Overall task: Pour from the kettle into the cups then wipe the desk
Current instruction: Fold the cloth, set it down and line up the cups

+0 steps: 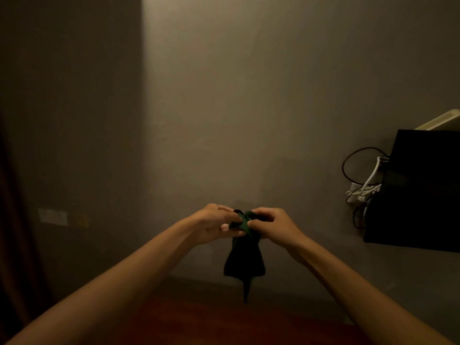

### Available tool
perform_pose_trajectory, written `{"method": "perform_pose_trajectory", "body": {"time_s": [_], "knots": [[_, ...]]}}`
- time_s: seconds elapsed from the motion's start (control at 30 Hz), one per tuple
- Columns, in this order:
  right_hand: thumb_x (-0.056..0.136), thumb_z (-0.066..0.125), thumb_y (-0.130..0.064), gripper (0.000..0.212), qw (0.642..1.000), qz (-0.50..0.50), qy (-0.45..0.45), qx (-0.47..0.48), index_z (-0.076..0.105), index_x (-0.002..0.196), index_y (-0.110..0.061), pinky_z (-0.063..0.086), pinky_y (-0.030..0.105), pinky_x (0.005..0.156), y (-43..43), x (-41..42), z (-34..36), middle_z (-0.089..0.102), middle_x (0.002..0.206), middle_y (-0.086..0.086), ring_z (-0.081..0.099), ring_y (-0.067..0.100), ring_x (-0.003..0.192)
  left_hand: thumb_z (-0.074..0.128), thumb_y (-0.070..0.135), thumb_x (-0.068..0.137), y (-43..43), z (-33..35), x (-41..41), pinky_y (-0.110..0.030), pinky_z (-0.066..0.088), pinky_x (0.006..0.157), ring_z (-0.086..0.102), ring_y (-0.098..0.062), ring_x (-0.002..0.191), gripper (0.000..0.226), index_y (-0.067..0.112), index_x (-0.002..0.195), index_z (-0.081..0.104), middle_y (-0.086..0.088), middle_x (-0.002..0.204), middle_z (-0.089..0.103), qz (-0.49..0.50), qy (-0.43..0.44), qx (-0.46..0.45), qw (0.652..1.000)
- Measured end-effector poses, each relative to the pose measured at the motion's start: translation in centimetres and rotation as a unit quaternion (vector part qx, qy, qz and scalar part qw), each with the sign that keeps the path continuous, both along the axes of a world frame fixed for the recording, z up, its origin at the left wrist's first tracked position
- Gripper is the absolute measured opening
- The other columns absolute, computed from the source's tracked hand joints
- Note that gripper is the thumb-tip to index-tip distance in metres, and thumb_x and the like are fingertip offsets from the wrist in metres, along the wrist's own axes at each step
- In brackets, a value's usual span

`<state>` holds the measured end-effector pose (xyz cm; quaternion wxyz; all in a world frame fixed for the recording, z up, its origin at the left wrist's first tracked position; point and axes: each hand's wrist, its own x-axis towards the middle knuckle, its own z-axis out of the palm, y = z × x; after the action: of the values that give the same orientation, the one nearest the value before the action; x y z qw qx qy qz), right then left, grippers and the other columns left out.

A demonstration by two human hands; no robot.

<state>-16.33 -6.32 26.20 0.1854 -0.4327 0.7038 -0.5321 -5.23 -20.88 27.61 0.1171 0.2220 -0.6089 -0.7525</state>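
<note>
A dark green cloth (244, 260) hangs in the air in front of the wall, above the reddish-brown desk (224, 324). My left hand (214, 224) and my right hand (273, 226) pinch its bunched top edge close together, fingers curled on the fabric. The rest of the cloth droops down to a point just over the desk's back edge. No kettle or cups are in view.
A black monitor or panel (418, 192) stands at the right against the wall, with a tangle of black and white cables and a wall socket (361, 190) beside it. A pale plate (53, 216) sits on the wall at left. The room is dim.
</note>
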Motion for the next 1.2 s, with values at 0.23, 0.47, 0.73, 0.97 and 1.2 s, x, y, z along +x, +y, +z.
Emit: {"method": "perform_pose_trajectory", "body": {"time_s": [0.23, 0.47, 0.73, 0.97, 1.2], "knots": [[0.076, 0.082, -0.010, 0.042, 0.987, -0.085, 0.136, -0.027, 0.058, 0.106, -0.026, 0.055, 0.020, 0.061, 0.8, -0.1, 0.2, 0.069, 0.091, -0.001, 0.069, 0.011, 0.081, 0.062, -0.017, 0.088, 0.7, 0.9, 0.3, -0.041, 0.064, 0.066, 0.071, -0.031, 0.086, 0.045, 0.003, 0.125, 0.046, -0.025, 0.099, 0.063, 0.046, -0.007, -0.085, 0.995], [0.081, 0.076, -0.006, 0.049, 0.958, -0.092, 0.259, -0.079, 0.050, 0.117, -0.025, 0.058, 0.020, 0.064, 0.6, 1.5, -1.1, 0.068, 0.080, -0.003, 0.068, 0.005, 0.074, 0.047, -0.014, 0.097, 1.7, 1.1, 0.6, -0.043, 0.062, 0.079, 0.070, -0.031, 0.088, 0.045, 0.009, 0.135, 0.047, -0.022, 0.105, 0.061, -0.024, -0.035, -0.121, 0.992], [0.089, 0.068, -0.014, 0.059, 0.931, -0.020, 0.356, -0.077, 0.043, 0.139, -0.031, 0.054, 0.024, 0.068, 1.0, 0.9, -2.6, 0.060, 0.094, -0.005, 0.060, 0.008, 0.080, 0.037, -0.010, 0.098, 1.8, 2.5, 1.1, -0.045, 0.061, 0.083, 0.068, -0.039, 0.110, 0.049, 0.014, 0.140, 0.042, -0.029, 0.126, 0.061, -0.077, -0.063, -0.097, 0.990], [0.082, 0.078, -0.034, 0.075, 0.924, -0.049, 0.370, -0.086, 0.034, 0.143, -0.039, 0.054, 0.020, 0.073, 1.1, 0.8, -2.3, 0.060, 0.103, -0.008, 0.061, 0.005, 0.089, 0.030, -0.007, 0.090, 2.2, 3.4, 1.6, -0.054, 0.041, 0.108, 0.060, -0.035, 0.095, 0.024, 0.010, 0.094, 0.047, -0.017, 0.104, 0.068, -0.138, -0.055, -0.057, 0.987], [0.092, 0.069, -0.012, 0.045, 0.941, -0.105, 0.264, -0.185, 0.051, 0.127, -0.034, 0.060, 0.024, 0.075, 2.1, 1.0, -1.2, 0.068, 0.097, -0.009, 0.069, 0.004, 0.088, 0.038, 0.010, 0.086, 0.9, 2.7, 2.9, -0.048, 0.036, 0.107, 0.056, -0.031, 0.126, 0.024, 0.017, 0.107, 0.049, -0.010, 0.130, 0.065, -0.175, -0.001, 0.024, 0.984]]}}
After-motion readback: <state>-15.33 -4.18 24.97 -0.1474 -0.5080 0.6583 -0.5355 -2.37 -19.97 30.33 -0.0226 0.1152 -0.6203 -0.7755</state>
